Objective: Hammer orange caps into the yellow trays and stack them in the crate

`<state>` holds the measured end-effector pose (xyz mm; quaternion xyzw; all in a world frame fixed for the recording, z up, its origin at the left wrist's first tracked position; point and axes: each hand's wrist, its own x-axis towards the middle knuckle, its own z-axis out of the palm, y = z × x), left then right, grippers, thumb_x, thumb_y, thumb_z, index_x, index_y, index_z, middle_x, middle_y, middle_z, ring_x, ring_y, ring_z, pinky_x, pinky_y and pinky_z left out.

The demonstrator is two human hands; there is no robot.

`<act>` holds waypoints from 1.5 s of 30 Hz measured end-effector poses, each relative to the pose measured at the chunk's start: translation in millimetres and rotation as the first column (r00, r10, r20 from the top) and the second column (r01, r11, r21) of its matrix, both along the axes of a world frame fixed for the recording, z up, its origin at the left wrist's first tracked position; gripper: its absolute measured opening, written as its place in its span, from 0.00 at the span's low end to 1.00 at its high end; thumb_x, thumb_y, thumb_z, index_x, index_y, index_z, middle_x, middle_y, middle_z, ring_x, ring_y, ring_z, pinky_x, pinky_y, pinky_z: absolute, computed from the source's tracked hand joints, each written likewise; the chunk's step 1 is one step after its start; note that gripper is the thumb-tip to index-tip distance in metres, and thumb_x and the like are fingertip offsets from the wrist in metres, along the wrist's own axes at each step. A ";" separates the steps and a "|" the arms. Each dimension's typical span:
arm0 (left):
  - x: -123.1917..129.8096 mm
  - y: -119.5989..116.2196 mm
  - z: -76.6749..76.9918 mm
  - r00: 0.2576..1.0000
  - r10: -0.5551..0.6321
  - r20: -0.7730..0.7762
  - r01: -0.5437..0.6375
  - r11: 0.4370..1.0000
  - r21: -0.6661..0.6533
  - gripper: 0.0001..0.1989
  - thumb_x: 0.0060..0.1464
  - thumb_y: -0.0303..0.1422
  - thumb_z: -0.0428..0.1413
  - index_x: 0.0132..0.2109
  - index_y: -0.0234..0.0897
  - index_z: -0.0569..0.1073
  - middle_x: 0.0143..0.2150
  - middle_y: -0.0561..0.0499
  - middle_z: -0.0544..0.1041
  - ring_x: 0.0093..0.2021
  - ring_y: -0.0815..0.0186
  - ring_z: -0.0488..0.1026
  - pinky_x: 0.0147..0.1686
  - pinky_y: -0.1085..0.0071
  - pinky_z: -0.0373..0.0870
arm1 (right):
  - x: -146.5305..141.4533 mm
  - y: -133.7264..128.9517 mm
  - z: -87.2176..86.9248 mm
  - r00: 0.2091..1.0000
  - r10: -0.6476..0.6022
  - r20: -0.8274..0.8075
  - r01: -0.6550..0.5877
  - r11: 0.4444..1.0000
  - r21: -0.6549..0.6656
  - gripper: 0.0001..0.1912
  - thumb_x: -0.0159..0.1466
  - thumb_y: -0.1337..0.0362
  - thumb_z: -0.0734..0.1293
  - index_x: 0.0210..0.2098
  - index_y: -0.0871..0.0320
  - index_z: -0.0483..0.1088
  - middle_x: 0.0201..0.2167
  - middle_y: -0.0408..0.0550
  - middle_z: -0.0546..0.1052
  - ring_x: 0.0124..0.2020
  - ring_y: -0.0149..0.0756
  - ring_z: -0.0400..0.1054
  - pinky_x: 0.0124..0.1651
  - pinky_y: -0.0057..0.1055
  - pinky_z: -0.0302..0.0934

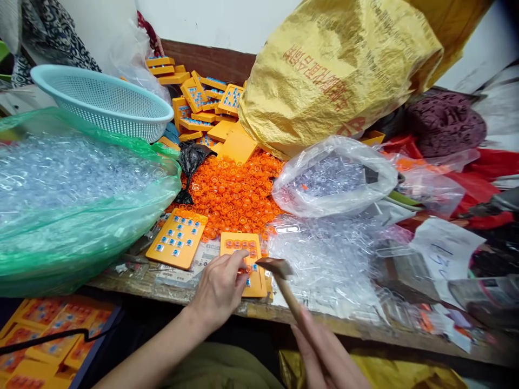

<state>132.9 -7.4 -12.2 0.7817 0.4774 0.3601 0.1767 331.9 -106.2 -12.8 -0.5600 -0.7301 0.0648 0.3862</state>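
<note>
My left hand rests over a yellow-orange plastic board at the bench's front edge. Thumb and forefinger are pinched on a small orange round cap, partly hidden by the fingers. A row of similar orange caps sits along the top of this board, with blue pieces lower down. In my right hand is the wooden handle of a hammer; its head hangs just right of my left fingertips, over the board. Left of them lies a second yellow-orange board carrying blue pieces in clear squares.
Loose orange caps are heaped behind the boards. Clear plastic pieces spread to the right, below an open clear bag. A green bag, a blue basket, stacked boards and a large yellow sack surround them.
</note>
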 end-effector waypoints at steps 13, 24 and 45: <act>0.6 3.9 0.6 0.998 -0.038 0.058 0.045 0.993 -0.112 0.24 0.50 0.20 0.52 0.54 0.39 0.63 0.39 0.48 0.79 0.40 0.58 0.76 0.40 0.62 0.73 | -7.1 -0.6 0.6 0.990 -0.014 -0.143 0.005 0.998 -0.069 0.27 0.62 0.72 0.64 0.59 0.48 0.64 0.45 0.43 0.79 0.42 0.33 0.76 0.44 0.21 0.69; -4.9 5.1 6.1 0.984 -0.072 0.162 0.113 0.959 -0.258 0.28 0.48 0.20 0.53 0.57 0.38 0.59 0.38 0.51 0.79 0.42 0.61 0.75 0.45 0.62 0.70 | 3.4 0.6 -3.7 0.985 0.155 0.071 -0.145 0.982 -0.125 0.35 0.63 0.78 0.60 0.67 0.52 0.50 0.43 0.49 0.78 0.40 0.30 0.76 0.44 0.19 0.68; -56.0 14.3 10.3 0.934 -0.170 -0.313 0.059 0.941 -0.335 0.14 0.58 0.22 0.43 0.40 0.35 0.73 0.38 0.45 0.76 0.38 0.60 0.74 0.38 0.67 0.69 | -19.6 -11.0 -11.6 0.884 -0.359 -0.300 0.321 0.932 -0.169 0.15 0.61 0.62 0.67 0.47 0.55 0.75 0.44 0.45 0.80 0.41 0.40 0.77 0.48 0.32 0.71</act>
